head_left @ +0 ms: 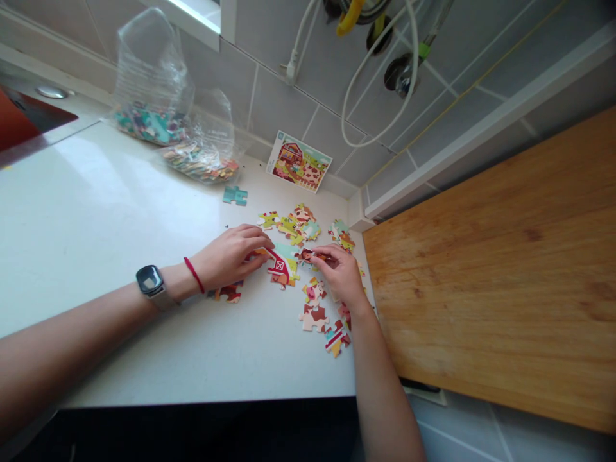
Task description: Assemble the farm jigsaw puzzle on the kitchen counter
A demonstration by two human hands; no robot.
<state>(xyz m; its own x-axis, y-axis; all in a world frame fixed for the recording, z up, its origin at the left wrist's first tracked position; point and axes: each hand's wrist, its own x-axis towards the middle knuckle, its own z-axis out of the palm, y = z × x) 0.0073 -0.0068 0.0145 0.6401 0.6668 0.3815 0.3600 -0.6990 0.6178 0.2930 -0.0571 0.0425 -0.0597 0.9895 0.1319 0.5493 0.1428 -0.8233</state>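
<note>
My right hand (341,273) pinches a jigsaw puzzle piece (307,255) with brown and red print, just right of a joined section of puzzle pieces (283,264) showing a red barn. My left hand (240,255) grips that section's left edge, thumb and fingers closed on it; part of the section is hidden under them. Below the left hand lies a dark red and brown puzzle piece (230,293). Nearer me are a pink pig piece (314,290), a brown-spotted piece (314,317) and a red-striped piece (337,339). Several green and brown pieces (294,224) lie beyond my hands.
A picture card (299,162) of a farm leans against the tiled wall. Two clear bags of puzzle pieces (151,122) (205,157) stand at the back left, near a loose teal piece (235,196). A wooden board (500,269) borders the white table (144,359) on the right.
</note>
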